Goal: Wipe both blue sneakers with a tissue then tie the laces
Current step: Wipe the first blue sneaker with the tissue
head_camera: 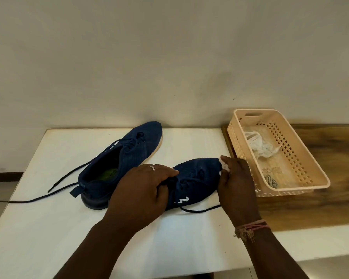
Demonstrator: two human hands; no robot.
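Two blue sneakers sit on a white tabletop (48, 228) in the lower half of the head view. The far sneaker (129, 156) lies at centre left, toe toward the wall at the upper middle, its opening facing the camera with a green insole showing; its dark laces (69, 176) are untied and trail out toward the left edge of the table. The near sneaker (195, 178) lies just right of it at centre, toe pointing to the right, with a small white mark on its side and one loose lace end (201, 210) running along the table below it.

The left hand (143, 190) comes in from the bottom centre and grips the near sneaker around its collar and tongue, fingers curled over the top; a ring (152, 167) shows on one finger. The right hand (237, 178) comes in from the lower right, a thread band (250, 228) round its wrist, and its fingers are bunched around a white tissue (224, 164), holding it against the toe of the near sneaker. Only a little of the tissue shows between the fingers.

Right of the shoes, a peach plastic basket (302, 156) stands on a wood-grain surface (330, 198) beside the white top. Inside it lie a crumpled white tissue (260, 147) and a small dark scrap (271, 181) near its front corner.
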